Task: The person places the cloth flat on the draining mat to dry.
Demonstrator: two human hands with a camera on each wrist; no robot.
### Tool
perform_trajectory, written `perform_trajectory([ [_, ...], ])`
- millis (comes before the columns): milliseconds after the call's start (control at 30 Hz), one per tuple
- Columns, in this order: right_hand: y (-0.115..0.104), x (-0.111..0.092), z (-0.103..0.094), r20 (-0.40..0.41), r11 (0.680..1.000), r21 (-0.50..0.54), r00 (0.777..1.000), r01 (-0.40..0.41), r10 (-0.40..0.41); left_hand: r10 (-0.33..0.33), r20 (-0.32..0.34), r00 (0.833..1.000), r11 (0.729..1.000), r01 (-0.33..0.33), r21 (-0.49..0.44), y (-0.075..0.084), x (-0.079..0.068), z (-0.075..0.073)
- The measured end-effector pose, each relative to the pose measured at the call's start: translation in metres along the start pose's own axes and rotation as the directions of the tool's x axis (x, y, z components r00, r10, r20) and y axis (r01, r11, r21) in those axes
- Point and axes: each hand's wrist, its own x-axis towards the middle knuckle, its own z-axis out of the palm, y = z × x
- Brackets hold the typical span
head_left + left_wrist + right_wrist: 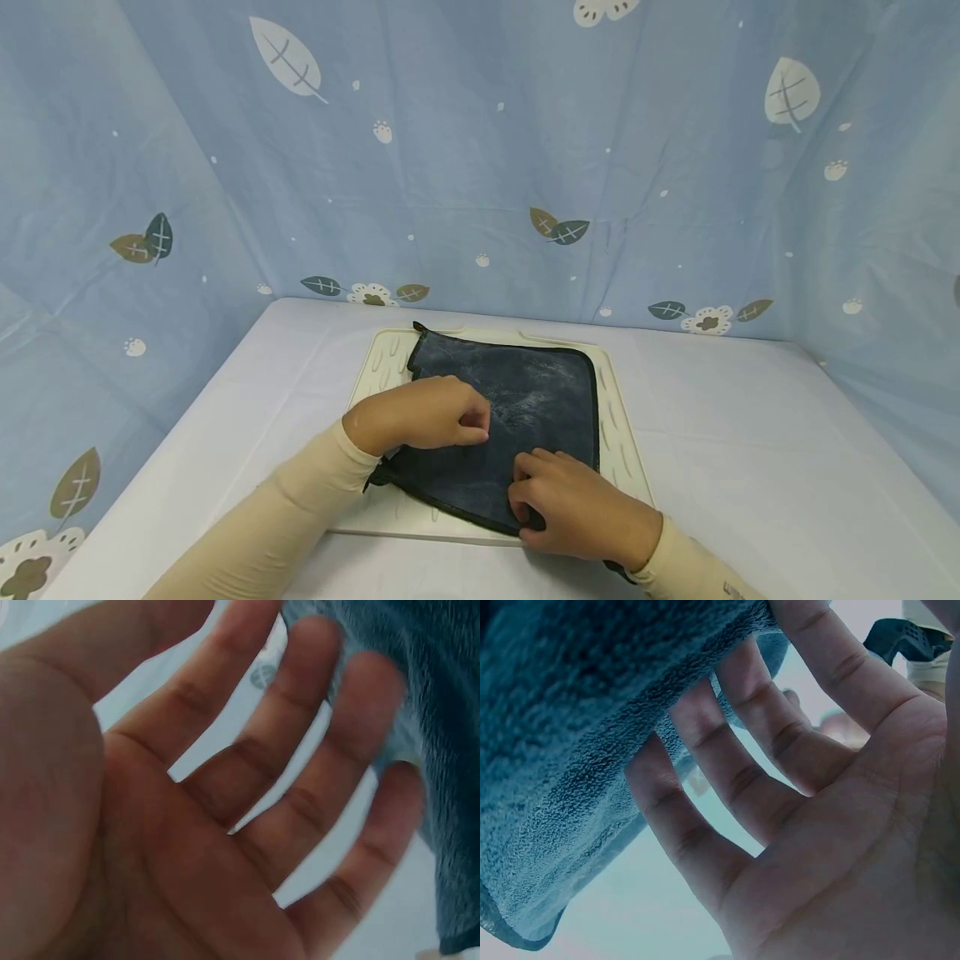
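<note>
A dark blue, fleecy towel [517, 383] with black trim lies across a cream ridged tray [618, 425]. My left hand [427, 412] is over the towel's left half, fingers loosely bent. In the left wrist view the left hand's fingers are spread with nothing between them, and the towel [457, 750] is beyond their tips. At the towel's near right corner, my right hand [570, 508] has bent fingers and appears to pinch the cloth. The right wrist view shows the towel [577, 757] hiding some of the right hand's fingertips; where the thumb meets the cloth is unseen.
A white cloth [735, 433] covers the table under the tray. Behind and at both sides hangs a blue curtain [480, 167] printed with leaves and flowers. Toward the upper left, the towel's far corner sticks up near the tray's back rim.
</note>
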Motion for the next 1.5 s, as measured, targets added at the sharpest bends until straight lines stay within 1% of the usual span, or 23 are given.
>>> perform_trajectory([
  [100, 0.001, -0.001, 0.000, -0.010, 1.000, 0.000, 1.000, -0.011, 0.011, -0.003, 0.049, 0.999, 1.000, 0.002, 0.015, 0.002, 0.001, 0.005],
  [300, 0.003, -0.001, -0.001, 0.000, 0.998, -0.014, 0.998, -0.062, 0.062, -0.004, 0.104, 0.995, 1.000, 0.003, 0.006, 0.003, 0.002, 0.012],
  [400, 0.004, -0.001, 0.000, 0.009, 0.998, -0.010, 0.998, -0.068, 0.068, -0.001, 0.113, 0.994, 1.000, 0.001, 0.003, 0.003, 0.002, 0.014],
  [567, 0.003, 0.000, 0.001, 0.025, 0.999, 0.008, 0.999, -0.039, 0.039, 0.005, 0.116, 0.993, 1.000, -0.006, 0.008, 0.003, 0.003, 0.015],
  [733, 0.003, 0.001, 0.002, 0.037, 1.000, 0.016, 0.999, -0.018, 0.018, -0.011, 0.125, 0.992, 1.000, 0.012, -0.002, 0.000, 0.004, 0.016],
  [933, 0.004, 0.002, 0.004, 0.042, 0.999, 0.035, 0.999, -0.016, 0.014, -0.027, 0.126, 0.992, 0.999, 0.029, -0.015, -0.006, 0.002, 0.020],
  [1033, 0.006, 0.002, 0.004, 0.041, 0.998, 0.054, 0.999, -0.017, 0.014, -0.035, 0.128, 0.991, 0.998, 0.040, -0.037, -0.009, -0.003, 0.022],
  [1133, 0.007, 0.001, 0.003, 0.047, 0.997, 0.075, 0.999, -0.018, 0.014, -0.029, 0.123, 0.992, 0.997, 0.038, -0.071, -0.009, -0.011, 0.023],
  [1200, 0.008, 0.001, 0.003, 0.051, 0.996, 0.087, 0.999, -0.017, 0.012, -0.022, 0.116, 0.993, 0.997, 0.030, -0.071, -0.009, -0.018, 0.024],
  [1500, 0.010, 0.002, 0.002, 0.050, 0.993, 0.116, 0.999, 0.003, -0.008, 0.048, 0.053, 0.997, 0.998, -0.049, 0.025, -0.003, -0.040, 0.031],
])
